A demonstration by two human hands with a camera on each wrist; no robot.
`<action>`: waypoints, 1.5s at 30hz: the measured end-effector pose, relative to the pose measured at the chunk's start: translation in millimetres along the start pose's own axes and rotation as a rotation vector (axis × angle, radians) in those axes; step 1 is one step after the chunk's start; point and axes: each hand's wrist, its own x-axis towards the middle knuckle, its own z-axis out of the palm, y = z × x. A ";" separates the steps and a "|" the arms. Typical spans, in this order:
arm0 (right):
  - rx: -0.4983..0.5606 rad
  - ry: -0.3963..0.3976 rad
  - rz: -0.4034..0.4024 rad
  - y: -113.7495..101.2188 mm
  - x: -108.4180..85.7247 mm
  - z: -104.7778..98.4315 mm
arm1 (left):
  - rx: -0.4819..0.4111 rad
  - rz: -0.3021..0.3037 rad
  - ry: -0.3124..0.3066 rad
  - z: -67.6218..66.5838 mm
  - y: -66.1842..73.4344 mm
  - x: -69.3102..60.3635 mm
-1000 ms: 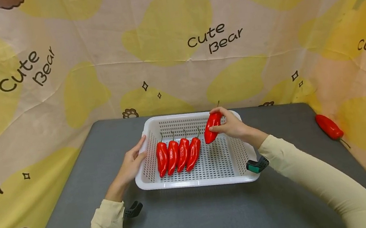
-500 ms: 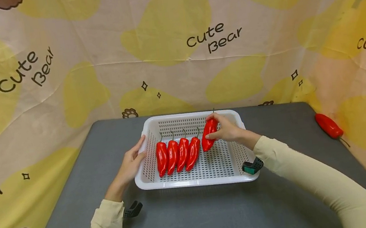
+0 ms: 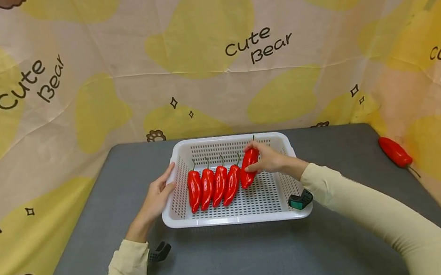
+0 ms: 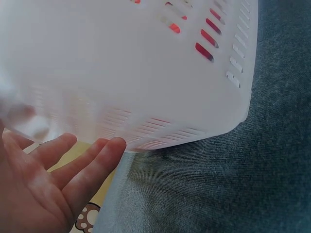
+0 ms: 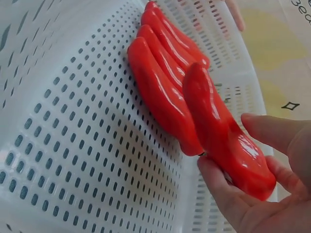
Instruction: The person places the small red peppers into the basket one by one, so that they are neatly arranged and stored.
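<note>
— Lower and farther left than a second ago, a red pepper has travelled with the right hand inside a white basket, arriving just beside a row of four red peppers. How are the hands placed?

— Right thumb and fingers pinch the pepper toward its stem end, covering part of it while its tip shows below them. The left hand, fingers fairly straight, touches the outer wall at the basket's left end.

— What crowds the held pepper?

— To its left, the row takes up the basket's left half, stems toward the far wall. Its nearest pepper overlaps the held one in the right wrist view; whether they touch cannot be told. To its right, the right wrist crosses above the basket's side, with a black wrist device over the near right corner.

— And farther out?

— A lone red pepper lies near the right edge of the grey worktop, well apart from the basket, unmoved through the sequence. The basket and the row have also kept their places. Behind them rises a cloth backdrop lettered "Cute Bear," with yellow patches and brown paw prints.
</note>
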 end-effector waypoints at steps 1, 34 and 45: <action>-0.005 -0.010 0.008 -0.2 -0.5 0.1 | 0.000 0.000 -0.001 -0.1 0.6 0.1; -0.073 -0.255 0.171 11.7 7.3 9.1 | 0.009 -0.007 -0.003 0.2 1.6 0.3; 0.010 -0.283 0.150 13.2 10.1 12.3 | 0.016 -0.011 -0.002 -0.4 0.2 1.1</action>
